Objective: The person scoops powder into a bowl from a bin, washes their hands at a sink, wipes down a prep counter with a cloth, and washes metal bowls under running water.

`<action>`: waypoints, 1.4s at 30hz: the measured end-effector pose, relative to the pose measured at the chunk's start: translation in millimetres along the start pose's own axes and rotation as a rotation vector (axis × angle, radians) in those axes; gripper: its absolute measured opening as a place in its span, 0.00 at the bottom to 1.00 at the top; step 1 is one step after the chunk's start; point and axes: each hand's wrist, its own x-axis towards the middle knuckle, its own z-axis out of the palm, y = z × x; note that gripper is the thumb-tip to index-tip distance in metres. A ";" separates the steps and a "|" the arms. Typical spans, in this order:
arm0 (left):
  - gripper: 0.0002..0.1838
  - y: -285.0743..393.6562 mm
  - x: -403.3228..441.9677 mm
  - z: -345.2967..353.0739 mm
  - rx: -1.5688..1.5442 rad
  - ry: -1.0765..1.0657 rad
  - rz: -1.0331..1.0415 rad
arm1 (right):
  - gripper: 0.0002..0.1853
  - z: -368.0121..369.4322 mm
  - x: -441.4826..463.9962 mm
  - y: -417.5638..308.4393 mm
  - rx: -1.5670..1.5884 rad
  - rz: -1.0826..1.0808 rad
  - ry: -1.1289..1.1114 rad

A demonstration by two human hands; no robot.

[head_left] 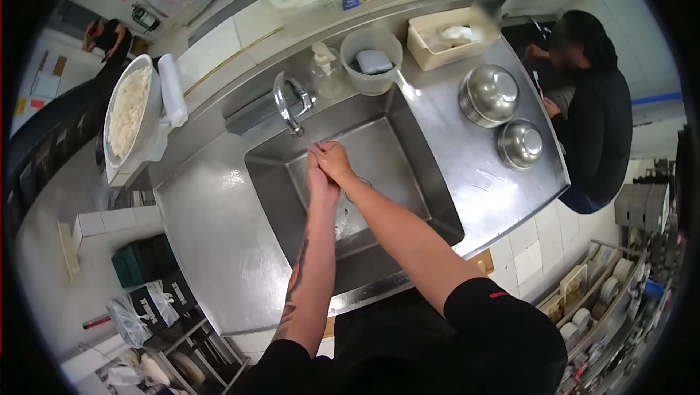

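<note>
The black fabric short-sleeved top [408, 344] has a small red marking [499, 295] on its right sleeve [485, 315]. A patterned tattoo [295, 282] marks the left forearm [315, 271].

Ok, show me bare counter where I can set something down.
Left of the sink, a wide bare stretch of counter runs to the near edge. Right of it, more lies between sink and metal bowls. Crowded: along the back, with tap, soap bottle, tub and cream bin. The left hand and right hand meet over the sink.
</note>
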 end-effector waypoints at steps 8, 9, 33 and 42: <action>0.21 42.6 -16.2 19.9 0.086 -0.233 -0.206 | 0.07 -5.9 -45.6 -35.3 1.064 0.323 -0.153; 0.23 35.6 -5.0 7.4 0.101 -0.251 -0.176 | 0.12 -15.8 -39.3 -38.0 0.922 0.436 -0.174; 0.21 6.3 45.1 3.4 1.089 -0.174 0.507 | 0.20 -30.7 -16.8 -29.0 1.279 0.649 -0.386; 0.25 -11.7 -74.6 58.9 0.178 0.168 0.241 | 0.23 -2.8 5.9 -36.0 -0.269 -0.402 -0.044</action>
